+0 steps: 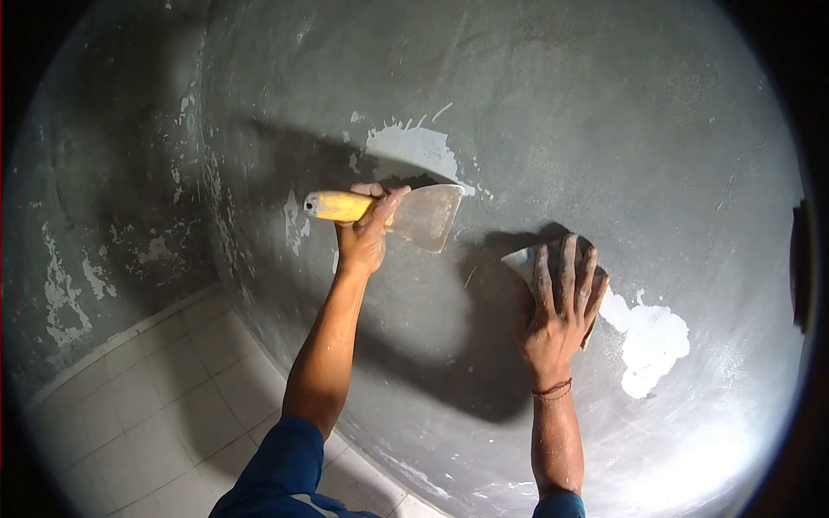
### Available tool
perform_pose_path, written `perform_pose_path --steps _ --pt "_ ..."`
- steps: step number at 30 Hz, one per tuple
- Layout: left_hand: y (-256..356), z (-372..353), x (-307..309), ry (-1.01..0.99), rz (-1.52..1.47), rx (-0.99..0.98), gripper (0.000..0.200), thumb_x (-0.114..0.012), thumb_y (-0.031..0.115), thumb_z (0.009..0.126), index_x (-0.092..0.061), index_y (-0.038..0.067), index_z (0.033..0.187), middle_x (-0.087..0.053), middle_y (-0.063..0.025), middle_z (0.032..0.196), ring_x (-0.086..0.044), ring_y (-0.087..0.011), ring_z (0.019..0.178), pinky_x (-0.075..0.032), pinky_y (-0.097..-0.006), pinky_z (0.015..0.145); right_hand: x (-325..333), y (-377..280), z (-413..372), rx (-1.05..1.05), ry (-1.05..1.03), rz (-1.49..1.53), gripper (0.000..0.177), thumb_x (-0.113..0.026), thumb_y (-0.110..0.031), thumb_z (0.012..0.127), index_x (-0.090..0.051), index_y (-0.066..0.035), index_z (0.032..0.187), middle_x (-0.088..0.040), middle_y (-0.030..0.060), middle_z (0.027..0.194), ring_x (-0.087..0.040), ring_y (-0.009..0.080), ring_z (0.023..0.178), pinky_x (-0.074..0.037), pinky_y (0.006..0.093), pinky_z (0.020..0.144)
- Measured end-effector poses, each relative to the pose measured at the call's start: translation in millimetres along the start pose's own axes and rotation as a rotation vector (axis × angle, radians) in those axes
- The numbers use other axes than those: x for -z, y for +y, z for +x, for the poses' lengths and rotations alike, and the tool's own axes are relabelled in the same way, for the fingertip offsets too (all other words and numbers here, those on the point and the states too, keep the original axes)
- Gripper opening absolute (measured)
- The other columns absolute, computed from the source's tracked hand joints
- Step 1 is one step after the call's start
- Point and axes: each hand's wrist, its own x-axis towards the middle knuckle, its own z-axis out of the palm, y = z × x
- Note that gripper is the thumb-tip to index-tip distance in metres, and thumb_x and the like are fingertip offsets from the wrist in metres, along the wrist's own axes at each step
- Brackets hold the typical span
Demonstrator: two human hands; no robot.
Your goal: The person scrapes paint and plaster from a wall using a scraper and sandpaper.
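Note:
My left hand (370,226) is wrapped round the yellow handle (338,206) of a wide putty knife (428,216). Its metal blade points right, just below a white bare patch (414,148) on the grey wall (553,112). To the right, my right hand (557,312) presses a bent sheet of sandpaper (520,262) against the wall, fingers stretched over it and dusty. Most of the sheet is hidden under the palm and fingers. Another white patch (652,341) lies just right of that hand.
At the left, a second wall (112,173) with flaked paint meets this one in a corner. Pale floor tiles (164,393) run along the foot of both walls. A dark object (801,268) shows at the right edge. My arms cast shadows on the wall.

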Motion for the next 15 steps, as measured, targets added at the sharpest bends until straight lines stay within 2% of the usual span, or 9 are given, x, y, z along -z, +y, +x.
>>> perform_pose_path --steps 3,4,5,7,9,11,13,15 --pt "7 8 1 -0.009 0.040 0.017 0.022 -0.064 -0.001 0.081 -0.049 0.007 0.095 -0.056 -0.0039 0.093 -0.062 -0.0186 0.092 -0.046 -0.0325 0.089 1 -1 0 -0.001 -0.005 -0.013 0.053 -0.062 -0.026 0.084 -0.045 -0.024 0.134 -0.032 0.0058 0.147 -0.023 0.0295 0.138 -0.011 0.0510 0.113" --pt "10 15 5 0.038 0.140 0.047 0.020 -0.063 0.000 0.082 -0.049 0.006 0.095 -0.056 -0.0064 0.093 -0.062 -0.0195 0.091 -0.046 -0.0337 0.089 3 2 1 0.006 -0.013 -0.004 0.053 -0.062 -0.026 0.084 -0.045 -0.024 0.134 -0.032 0.0058 0.147 -0.023 0.0295 0.138 -0.012 0.0510 0.113" --pt "13 19 7 0.038 0.033 -0.012 0.020 -0.063 -0.001 0.082 -0.050 0.006 0.094 -0.056 -0.0062 0.092 -0.062 -0.0199 0.090 -0.047 -0.0349 0.090 2 5 1 0.010 -0.011 -0.005 0.053 -0.062 -0.026 0.084 -0.045 -0.024 0.134 -0.032 0.0058 0.147 -0.023 0.0295 0.138 -0.012 0.0510 0.113" --pt "1 16 2 0.095 0.009 0.099 0.022 -0.064 -0.002 0.080 -0.050 0.008 0.094 -0.054 -0.0031 0.090 -0.062 -0.0199 0.090 -0.047 -0.0359 0.091 0 5 -1 0.032 0.019 0.023 0.054 -0.062 -0.027 0.084 -0.044 -0.024 0.135 -0.032 0.0061 0.147 -0.023 0.0297 0.138 -0.012 0.0511 0.112" --pt "-13 3 -11 -0.010 -0.076 -0.074 0.023 -0.065 -0.002 0.080 -0.050 0.008 0.095 -0.056 -0.0024 0.089 -0.063 -0.0205 0.091 -0.047 -0.0364 0.092 0 5 1 0.028 0.026 0.012 0.055 -0.062 -0.027 0.083 -0.044 -0.024 0.135 -0.032 0.0065 0.147 -0.024 0.0300 0.138 -0.012 0.0506 0.112" --pt "-12 5 -11 0.012 -0.107 -0.071 0.024 -0.064 -0.001 0.080 -0.050 0.008 0.096 -0.058 -0.0041 0.089 -0.063 -0.0201 0.092 -0.047 -0.0365 0.092 3 6 -1 0.032 0.016 0.038 0.057 -0.063 -0.028 0.082 -0.043 -0.024 0.135 -0.033 0.0068 0.147 -0.024 0.0303 0.137 -0.013 0.0499 0.112" --pt "-1 7 -6 0.092 -0.025 0.050 0.024 -0.065 -0.001 0.079 -0.050 0.008 0.096 -0.059 -0.0044 0.088 -0.062 -0.0193 0.091 -0.047 -0.0359 0.091 6 11 -4 0.037 0.011 0.061 0.055 -0.062 -0.028 0.083 -0.043 -0.024 0.135 -0.033 0.0069 0.146 -0.024 0.0299 0.137 -0.013 0.0495 0.113" --pt "-3 10 -11 0.024 -0.056 0.000 0.025 -0.067 0.001 0.079 -0.050 0.007 0.097 -0.059 -0.0047 0.089 -0.062 -0.0194 0.091 -0.047 -0.0355 0.091 4 13 -5 0.054 0.005 0.073 0.055 -0.061 -0.028 0.084 -0.044 -0.024 0.135 -0.033 0.0069 0.146 -0.024 0.0300 0.137 -0.013 0.0495 0.112"
